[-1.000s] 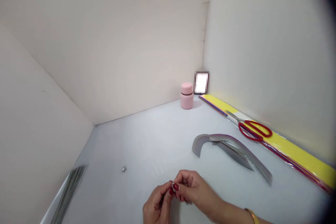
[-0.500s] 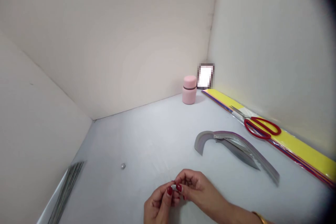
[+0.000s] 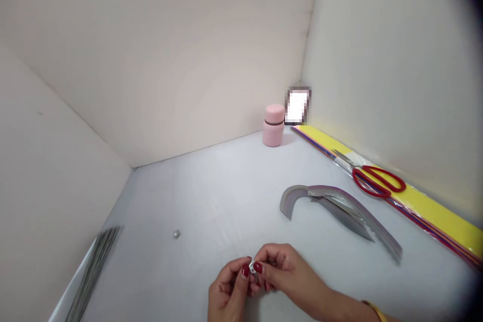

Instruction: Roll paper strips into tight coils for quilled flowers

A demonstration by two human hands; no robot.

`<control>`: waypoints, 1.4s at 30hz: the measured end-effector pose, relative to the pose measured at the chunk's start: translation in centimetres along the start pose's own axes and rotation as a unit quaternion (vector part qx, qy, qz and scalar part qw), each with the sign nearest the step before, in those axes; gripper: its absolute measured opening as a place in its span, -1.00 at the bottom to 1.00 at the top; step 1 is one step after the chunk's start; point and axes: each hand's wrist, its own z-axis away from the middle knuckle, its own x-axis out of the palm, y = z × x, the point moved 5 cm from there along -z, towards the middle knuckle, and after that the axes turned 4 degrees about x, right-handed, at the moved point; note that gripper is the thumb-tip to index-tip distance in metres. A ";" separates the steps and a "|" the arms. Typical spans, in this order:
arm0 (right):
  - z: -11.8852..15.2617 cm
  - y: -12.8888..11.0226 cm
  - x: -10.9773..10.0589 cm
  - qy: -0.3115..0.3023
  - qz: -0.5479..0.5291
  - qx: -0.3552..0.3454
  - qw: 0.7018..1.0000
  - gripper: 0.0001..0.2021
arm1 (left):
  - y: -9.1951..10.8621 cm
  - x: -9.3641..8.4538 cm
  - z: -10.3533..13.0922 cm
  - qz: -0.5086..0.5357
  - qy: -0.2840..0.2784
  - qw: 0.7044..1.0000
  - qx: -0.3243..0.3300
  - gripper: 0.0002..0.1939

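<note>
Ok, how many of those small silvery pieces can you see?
2: one small silvery piece pinched between the left hand and right hand, and a second piece on the table, left of them. The fingers could hide more.

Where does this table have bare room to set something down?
Widest: between the silver ball, pink jar and curved grey strips. Smaller: between ball and grey bundle. Crowded: the right edge, where scissors lie on the yellow pack, and the near edge, under left hand and right hand.
</note>
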 end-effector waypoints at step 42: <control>0.4 0.8 0.2 -0.019 0.000 0.049 0.999 -0.62 | 2.0 0.1 0.7 -0.146 -0.072 0.964 0.210 -0.87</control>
